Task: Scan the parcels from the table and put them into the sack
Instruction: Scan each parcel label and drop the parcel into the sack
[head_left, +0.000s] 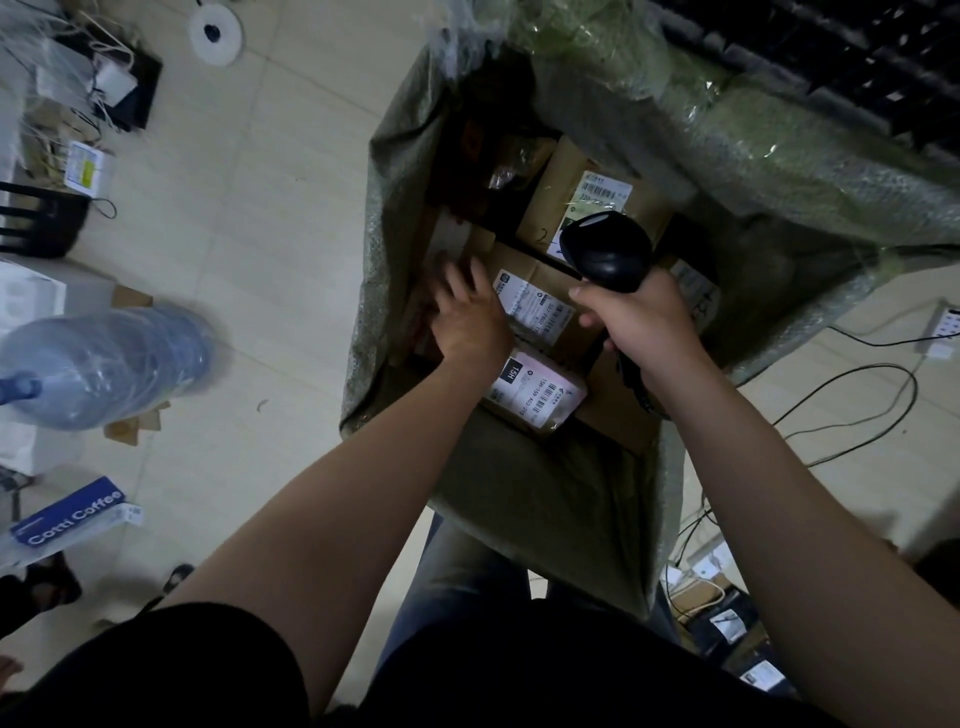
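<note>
Several parcels (589, 195) already in sack (387, 171), at least four labels showing. Left grip (470, 322) spread flat, resting on boxes inside. Right grip (644, 327) wrapped round scanner (605, 254). Desk out of view, so remaining count unknown.

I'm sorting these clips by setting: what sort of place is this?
Probably a small parcel depot or courier back room: labelled cardboard parcels lie in a big woven sack, and the right hand grips a barcode scanner.

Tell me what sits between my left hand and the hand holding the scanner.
A brown labelled parcel in the sack, in the head view, between left hand and right hand gripping the scanner.
</note>
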